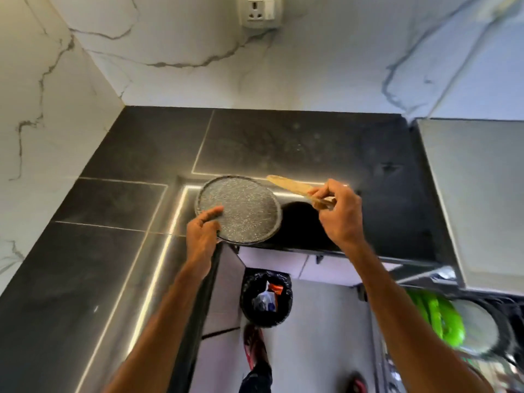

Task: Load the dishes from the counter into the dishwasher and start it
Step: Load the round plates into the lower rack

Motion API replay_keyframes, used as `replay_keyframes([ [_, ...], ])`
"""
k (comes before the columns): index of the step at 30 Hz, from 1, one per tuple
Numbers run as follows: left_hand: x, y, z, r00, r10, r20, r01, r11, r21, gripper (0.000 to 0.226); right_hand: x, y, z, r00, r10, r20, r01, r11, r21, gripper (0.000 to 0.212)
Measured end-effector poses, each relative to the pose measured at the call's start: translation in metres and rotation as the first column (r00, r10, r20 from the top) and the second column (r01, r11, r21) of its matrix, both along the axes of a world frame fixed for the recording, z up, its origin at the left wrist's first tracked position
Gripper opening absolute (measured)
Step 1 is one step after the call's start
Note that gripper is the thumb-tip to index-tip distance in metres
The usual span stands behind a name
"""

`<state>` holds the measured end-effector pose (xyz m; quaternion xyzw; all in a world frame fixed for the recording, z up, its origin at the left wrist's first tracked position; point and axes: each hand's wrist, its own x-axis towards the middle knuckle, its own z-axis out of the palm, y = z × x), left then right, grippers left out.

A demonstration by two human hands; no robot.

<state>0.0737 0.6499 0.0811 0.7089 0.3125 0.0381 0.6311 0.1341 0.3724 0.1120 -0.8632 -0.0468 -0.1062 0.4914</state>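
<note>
A round dark speckled plate is tilted up just above the black counter near its front edge. My left hand grips the plate's near left rim, thumb on top. My right hand pinches a flat wooden spatula, whose blade points left and away, just beyond the plate's right side. At the lower right the open dishwasher rack shows a green item and a round plate.
White marbled walls meet at the back left, with a wall socket above. A grey panel stands at the right. Below the counter edge a black bin with rubbish sits on the floor.
</note>
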Motion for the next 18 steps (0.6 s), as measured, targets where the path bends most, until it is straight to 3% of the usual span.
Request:
replay_keyframes([
  [3,-0.021,-0.092,0.002,0.997,-0.071,-0.011,0.070,0.996,-0.051,0.019,-0.051,-0.061,-0.011,0.997,0.026,0.078,-0.027,1.000,0.011,0.044],
  [6,-0.051,-0.190,0.006,0.983,-0.182,-0.006,0.179,0.974,-0.137,0.033,-0.104,-0.124,-0.022,0.987,0.039,0.155,-0.034,0.999,-0.034,0.046],
  [8,-0.068,-0.238,0.005,0.987,-0.154,-0.048,0.142,0.969,-0.201,0.040,-0.133,-0.157,-0.032,0.983,0.039,0.180,-0.026,0.997,-0.079,0.043],
  [13,-0.106,-0.334,-0.004,0.973,-0.179,-0.144,0.141,0.959,-0.244,0.023,-0.198,-0.244,-0.041,0.973,-0.081,0.218,0.084,0.996,-0.006,0.042],
  [16,-0.121,-0.372,-0.002,0.955,-0.233,-0.186,0.182,0.949,-0.258,0.014,-0.230,-0.289,-0.049,0.967,-0.256,-0.005,0.255,0.965,-0.069,0.059],
  [18,-0.126,-0.392,0.000,0.946,-0.285,-0.152,0.239,0.935,-0.264,0.012,-0.245,-0.314,-0.059,0.912,-0.333,-0.238,0.359,0.931,0.071,0.080],
])
